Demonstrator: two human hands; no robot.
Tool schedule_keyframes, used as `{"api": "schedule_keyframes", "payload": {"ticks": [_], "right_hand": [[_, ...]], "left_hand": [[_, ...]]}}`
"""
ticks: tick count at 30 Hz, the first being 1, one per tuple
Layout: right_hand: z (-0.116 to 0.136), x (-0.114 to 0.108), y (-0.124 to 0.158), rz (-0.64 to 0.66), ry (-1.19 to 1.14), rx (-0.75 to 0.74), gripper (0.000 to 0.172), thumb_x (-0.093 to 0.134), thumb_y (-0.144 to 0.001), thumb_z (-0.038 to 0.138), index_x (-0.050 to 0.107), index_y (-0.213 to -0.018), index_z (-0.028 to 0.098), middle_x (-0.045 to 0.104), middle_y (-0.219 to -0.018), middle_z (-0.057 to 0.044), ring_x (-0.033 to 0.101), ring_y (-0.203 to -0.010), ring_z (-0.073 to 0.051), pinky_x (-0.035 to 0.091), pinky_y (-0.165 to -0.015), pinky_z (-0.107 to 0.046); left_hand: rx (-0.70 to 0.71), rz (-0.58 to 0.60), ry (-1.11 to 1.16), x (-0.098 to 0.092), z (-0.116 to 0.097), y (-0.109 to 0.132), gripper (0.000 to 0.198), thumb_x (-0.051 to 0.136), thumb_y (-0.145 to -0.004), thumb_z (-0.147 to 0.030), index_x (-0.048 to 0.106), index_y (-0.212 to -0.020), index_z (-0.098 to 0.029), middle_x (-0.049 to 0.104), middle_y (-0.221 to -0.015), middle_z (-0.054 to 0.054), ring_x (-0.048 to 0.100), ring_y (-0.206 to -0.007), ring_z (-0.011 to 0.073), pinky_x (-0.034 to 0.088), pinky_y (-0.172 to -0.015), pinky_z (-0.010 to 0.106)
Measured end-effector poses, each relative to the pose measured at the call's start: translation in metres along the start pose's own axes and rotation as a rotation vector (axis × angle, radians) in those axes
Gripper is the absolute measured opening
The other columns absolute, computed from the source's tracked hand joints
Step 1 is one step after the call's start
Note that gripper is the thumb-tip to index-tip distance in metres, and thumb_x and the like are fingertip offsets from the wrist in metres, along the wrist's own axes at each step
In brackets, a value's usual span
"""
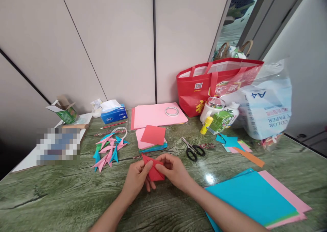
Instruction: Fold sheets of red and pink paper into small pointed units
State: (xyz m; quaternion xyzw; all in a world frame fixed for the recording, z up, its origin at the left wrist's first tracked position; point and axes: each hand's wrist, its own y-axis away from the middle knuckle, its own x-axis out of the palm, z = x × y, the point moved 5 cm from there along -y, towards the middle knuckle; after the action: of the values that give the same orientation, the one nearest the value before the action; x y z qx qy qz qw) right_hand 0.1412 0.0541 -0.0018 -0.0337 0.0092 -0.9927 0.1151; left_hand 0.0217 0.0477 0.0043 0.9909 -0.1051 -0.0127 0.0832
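Observation:
Between my two hands is a folded piece of red paper, held just above the table with a pointed corner sticking up at its left. My left hand pinches its left side, thumb on top and fingers beneath. On the right side, my right hand grips the paper with its thumb pressed on the front. Behind the hands lies a stack of square paper, red on top with pink and blue below. To the left rests a cluster of folded pink, blue and green paper pieces.
Black-handled scissors lie right of the stack, near a yellow glue stick. Large blue sheets cover the front right. Along the back stand a tissue box, pink sheets with a tape roll, and a red bag.

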Motion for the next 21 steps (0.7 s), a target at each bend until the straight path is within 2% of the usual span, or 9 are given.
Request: {"api": "schedule_keyframes", "payload": {"ticks": [3,7,10,13,16,19,21], "right_hand": [[0.0,0.004,0.001,0.046,-0.091,0.034,0.024,0.064,-0.063,0.026,0.054,-0.083,0.018,0.06,-0.07,0.001,0.055,-0.061,-0.013,0.043,-0.056,-0.024],[0.002,-0.006,-0.003,-0.047,-0.142,0.042,0.034,0.067,-0.059,0.022,0.051,-0.089,0.019,0.062,-0.068,0.002,0.057,-0.061,-0.013,0.044,-0.058,-0.025],[0.009,-0.016,-0.006,-0.072,-0.09,-0.014,0.025,0.064,-0.062,0.022,0.055,-0.085,0.017,0.062,-0.071,0.001,0.056,-0.063,-0.013,0.042,-0.057,-0.023],[0.015,-0.018,-0.007,0.046,0.038,-0.067,0.01,0.058,-0.068,0.02,0.061,-0.076,0.015,0.061,-0.069,0.001,0.054,-0.062,-0.012,0.041,-0.056,-0.023],[0.015,-0.016,-0.006,0.132,0.134,-0.07,0.015,0.057,-0.068,0.017,0.064,-0.081,0.016,0.064,-0.075,0.0,0.056,-0.068,-0.014,0.042,-0.06,-0.025],[0.01,-0.018,-0.006,0.01,0.083,-0.058,0.029,0.061,-0.065,0.016,0.059,-0.094,0.018,0.063,-0.084,-0.002,0.057,-0.075,-0.016,0.043,-0.063,-0.026],[0.006,-0.017,-0.005,-0.055,-0.03,-0.052,0.034,0.064,-0.063,0.017,0.053,-0.095,0.019,0.062,-0.078,-0.001,0.058,-0.07,-0.015,0.044,-0.062,-0.025]], "left_hand": [[0.035,-0.066,-0.008,-0.004,0.0,0.0,0.027,0.057,-0.072,-0.039,0.057,-0.065,-0.013,0.058,-0.038,-0.001,0.054,-0.031,0.0132,0.04,-0.029,0.019],[0.021,-0.102,0.028,-0.006,0.001,-0.001,0.03,0.061,-0.069,-0.037,0.057,-0.051,-0.013,0.058,-0.039,0.001,0.054,-0.034,0.013,0.042,-0.035,0.021],[0.0,-0.055,0.128,-0.005,-0.005,-0.001,0.026,0.063,-0.068,-0.034,0.058,-0.054,-0.012,0.061,-0.043,0.003,0.055,-0.039,0.0134,0.043,-0.038,0.022],[0.001,-0.032,0.136,-0.005,-0.011,0.0,0.021,0.063,-0.068,-0.033,0.062,-0.073,-0.012,0.063,-0.048,0.002,0.058,-0.044,0.0142,0.044,-0.041,0.022],[-0.011,0.03,-0.003,-0.002,-0.009,0.001,0.021,0.064,-0.068,-0.032,0.062,-0.068,-0.011,0.063,-0.048,0.003,0.056,-0.041,0.0123,0.044,-0.042,0.021],[-0.055,0.084,-0.009,0.004,-0.001,0.002,0.023,0.064,-0.067,-0.033,0.056,-0.06,-0.012,0.066,-0.056,0.005,0.06,-0.046,0.0147,0.048,-0.046,0.025],[-0.078,0.131,0.007,0.009,0.002,0.004,0.023,0.063,-0.068,-0.034,0.057,-0.064,-0.012,0.067,-0.06,0.006,0.062,-0.051,0.0169,0.05,-0.05,0.028]]}}
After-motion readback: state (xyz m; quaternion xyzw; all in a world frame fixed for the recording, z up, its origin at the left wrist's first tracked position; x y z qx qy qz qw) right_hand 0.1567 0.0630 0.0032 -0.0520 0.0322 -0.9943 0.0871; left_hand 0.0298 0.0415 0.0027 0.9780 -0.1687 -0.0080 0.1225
